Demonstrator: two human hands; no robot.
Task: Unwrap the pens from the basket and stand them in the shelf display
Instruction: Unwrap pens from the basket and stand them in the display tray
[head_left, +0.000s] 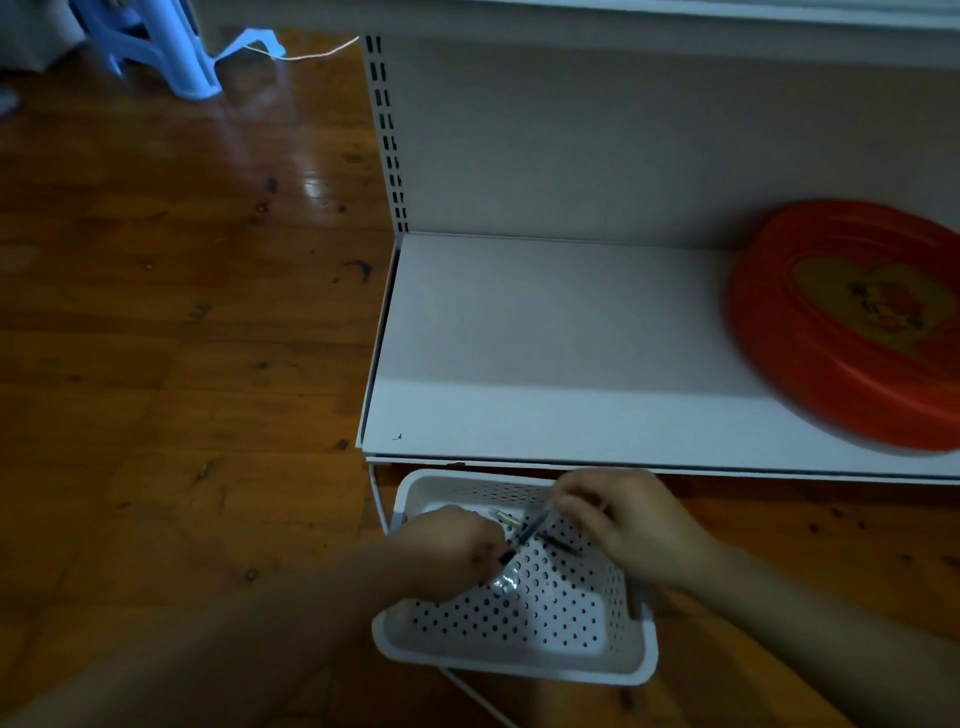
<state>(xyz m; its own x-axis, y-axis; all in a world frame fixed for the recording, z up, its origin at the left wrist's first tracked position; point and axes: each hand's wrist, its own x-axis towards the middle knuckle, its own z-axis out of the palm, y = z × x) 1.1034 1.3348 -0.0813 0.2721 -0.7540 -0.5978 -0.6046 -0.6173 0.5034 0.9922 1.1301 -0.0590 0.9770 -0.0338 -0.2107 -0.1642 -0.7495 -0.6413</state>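
Gripping pen (527, 538) diagonally, both hands; above basket (514, 662)

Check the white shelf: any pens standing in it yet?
None visible. The shelf holds only an orange tray; both hands grip a pen over the basket.

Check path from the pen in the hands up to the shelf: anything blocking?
Nothing visible blocks it. The pen is held over the basket; the shelf right above is bare there. The red tray sits off to the right.
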